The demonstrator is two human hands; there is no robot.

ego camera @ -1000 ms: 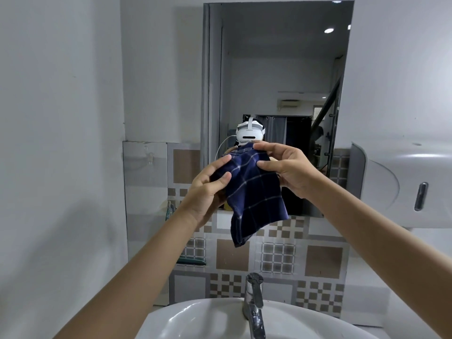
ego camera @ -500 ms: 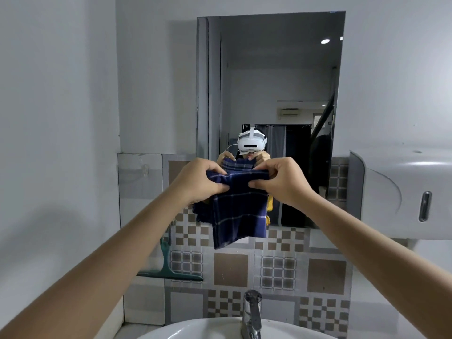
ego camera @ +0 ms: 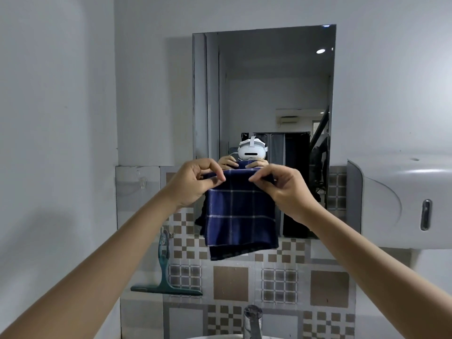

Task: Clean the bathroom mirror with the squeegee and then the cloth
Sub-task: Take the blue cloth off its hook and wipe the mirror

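While both hands pinch cloth [ego camera: 241,216] w/ tight grip, mirror [ego camera: 269,94] bottom hidden.

The cloth [ego camera: 241,216] hanging from both hands is covering the lower part of the mirror [ego camera: 269,89], whose upper glass is lying open, while the dispenser [ego camera: 401,201] is crowding its right edge.

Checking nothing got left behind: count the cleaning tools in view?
2: the blue cloth, pinched by the left hand and right hand; the green squeegee, hanging on the wall.
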